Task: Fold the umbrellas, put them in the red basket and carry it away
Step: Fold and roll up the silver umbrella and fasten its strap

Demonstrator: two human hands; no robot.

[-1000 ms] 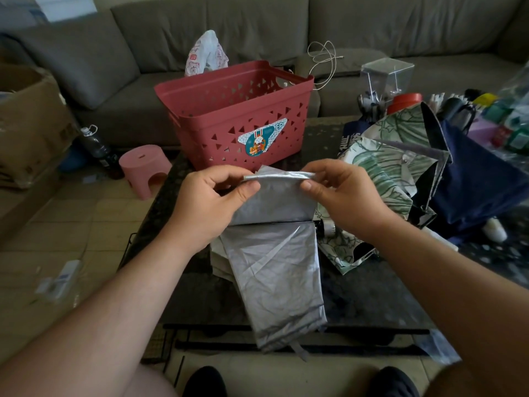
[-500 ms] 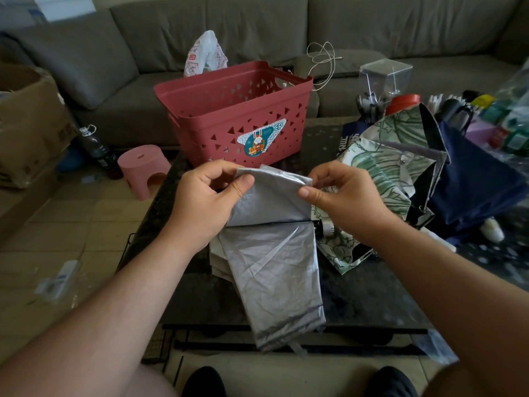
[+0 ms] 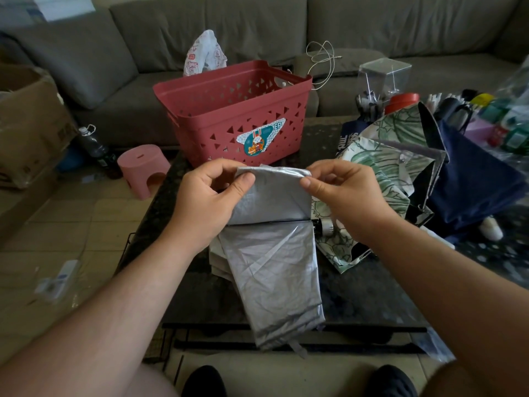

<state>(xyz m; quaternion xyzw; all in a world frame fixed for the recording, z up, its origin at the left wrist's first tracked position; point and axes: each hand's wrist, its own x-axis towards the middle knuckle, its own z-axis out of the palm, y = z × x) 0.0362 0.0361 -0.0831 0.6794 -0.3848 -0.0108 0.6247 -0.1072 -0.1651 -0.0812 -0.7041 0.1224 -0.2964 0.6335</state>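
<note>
Silver umbrella [image 3: 272,253], partly folded, lying lengthwise across the middle of the dark tabletop [image 3: 357,296] with its lower end overhanging the near edge. Left hand [image 3: 209,202] and right hand [image 3: 343,193] each have their grip pinched shut on an upper corner of the silver canopy, raising that edge into a fold. Red basket [image 3: 234,110], empty, standing at the far edge of the tabletop; a leaf-print umbrella [image 3: 380,167] and a navy umbrella [image 3: 472,184] lying open toward the right edge.
</note>
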